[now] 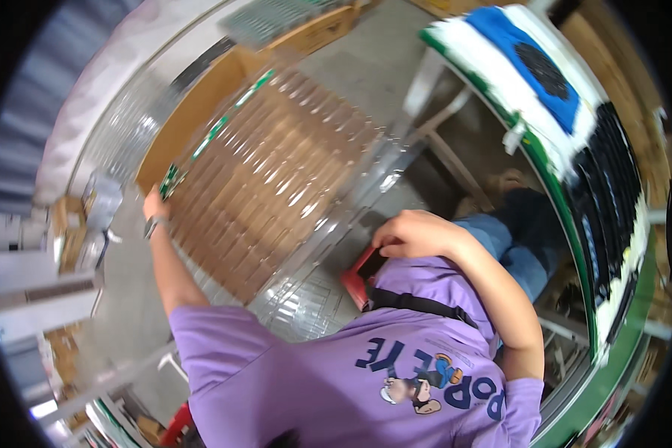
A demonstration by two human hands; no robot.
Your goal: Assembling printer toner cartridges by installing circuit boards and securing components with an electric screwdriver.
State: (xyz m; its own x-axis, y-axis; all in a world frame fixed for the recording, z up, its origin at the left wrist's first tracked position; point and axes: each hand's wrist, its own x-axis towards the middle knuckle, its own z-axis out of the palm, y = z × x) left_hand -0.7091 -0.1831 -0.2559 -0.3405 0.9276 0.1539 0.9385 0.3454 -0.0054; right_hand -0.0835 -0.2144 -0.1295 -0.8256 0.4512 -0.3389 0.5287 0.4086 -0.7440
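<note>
My left hand (pixel 154 205), with a band on its wrist, reaches out to the left corner of a clear plastic tray (pixel 276 142) with rows of slots. Its fingers are closed on a small green circuit board (pixel 169 181) at the tray's edge. More green boards (pixel 210 138) lie in a line along that same edge. Beneath the tray, brown cardboard shows through. My right hand (pixel 418 233) is held before my waist, its fingers curled in, with nothing visible in them. The picture is blurred by motion.
A cardboard box wall (pixel 190 101) rises behind the tray. To the right stands a green-edged table (pixel 526 138) with blue cloth (pixel 526 60) and black strips (pixel 608 216) on it. Another clear tray (pixel 306 306) lies low near me, beside a red stool (pixel 358 280).
</note>
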